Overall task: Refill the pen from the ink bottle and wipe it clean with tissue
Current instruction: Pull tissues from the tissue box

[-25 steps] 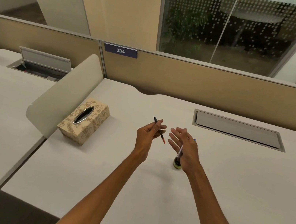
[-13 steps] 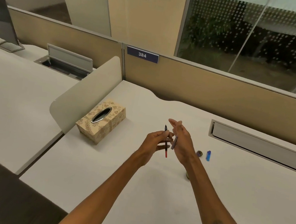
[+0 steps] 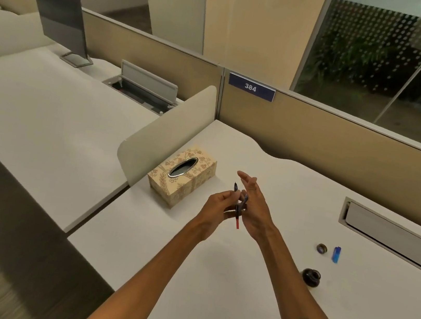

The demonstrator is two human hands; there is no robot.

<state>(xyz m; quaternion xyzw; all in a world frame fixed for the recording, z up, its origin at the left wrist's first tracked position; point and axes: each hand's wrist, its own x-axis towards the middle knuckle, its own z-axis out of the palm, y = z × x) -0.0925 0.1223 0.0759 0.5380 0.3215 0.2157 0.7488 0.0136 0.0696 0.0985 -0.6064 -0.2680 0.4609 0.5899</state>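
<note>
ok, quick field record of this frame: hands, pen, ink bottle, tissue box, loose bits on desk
left hand: pinching the pen, raised above the desk
right hand: fingers extended, against the pen; grip unclear
pen: dark body, red lower end, held between both hands
ink bottle: dark, on desk, right of the hands, untouched
tissue box: patterned, left of the hands, no tissue showing
small round cap: beyond the bottle
blue piece: beside the cap

I note a dark monitor point(image 3: 63, 18) on the neighbouring table point(image 3: 47, 113), behind a pale divider point(image 3: 165, 122). Blue "384" plate point(image 3: 251, 87) on the tan partition point(image 3: 341, 151). Open cable hatch point(image 3: 143, 89) near the monitor.
</note>
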